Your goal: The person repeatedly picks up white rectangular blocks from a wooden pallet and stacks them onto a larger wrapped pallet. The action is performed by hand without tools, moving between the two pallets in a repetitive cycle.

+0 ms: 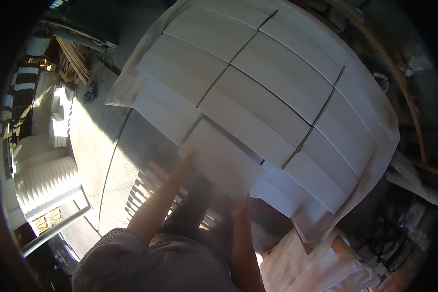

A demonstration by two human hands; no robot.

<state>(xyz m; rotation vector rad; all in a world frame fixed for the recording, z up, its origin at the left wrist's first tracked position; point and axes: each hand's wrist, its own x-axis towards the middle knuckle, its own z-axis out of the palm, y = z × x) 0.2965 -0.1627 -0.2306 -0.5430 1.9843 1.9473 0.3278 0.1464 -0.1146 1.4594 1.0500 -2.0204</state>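
Note:
Between my two hands is a white box (224, 158), rectangular and plain on top, at the near edge of a large stack. My left hand (189, 159) grips its left end, with the fingers partly blurred and hidden by the box. At the near right corner, my right hand (239, 205) holds the same box from below, its fingers mostly out of sight. Beyond it, matching white boxes (258, 100) lie side by side in rows, with narrow dark gaps between them. The held box sits slightly askew beside its neighbours.
Clear plastic sheeting (387, 126) wraps around the stack's sides. A slatted wooden pallet (148, 187) lies on the floor to the left of my legs. More plastic-covered goods (321, 263) stand at the lower right. White corrugated material (48, 182) and wooden sticks (73, 58) are at the left.

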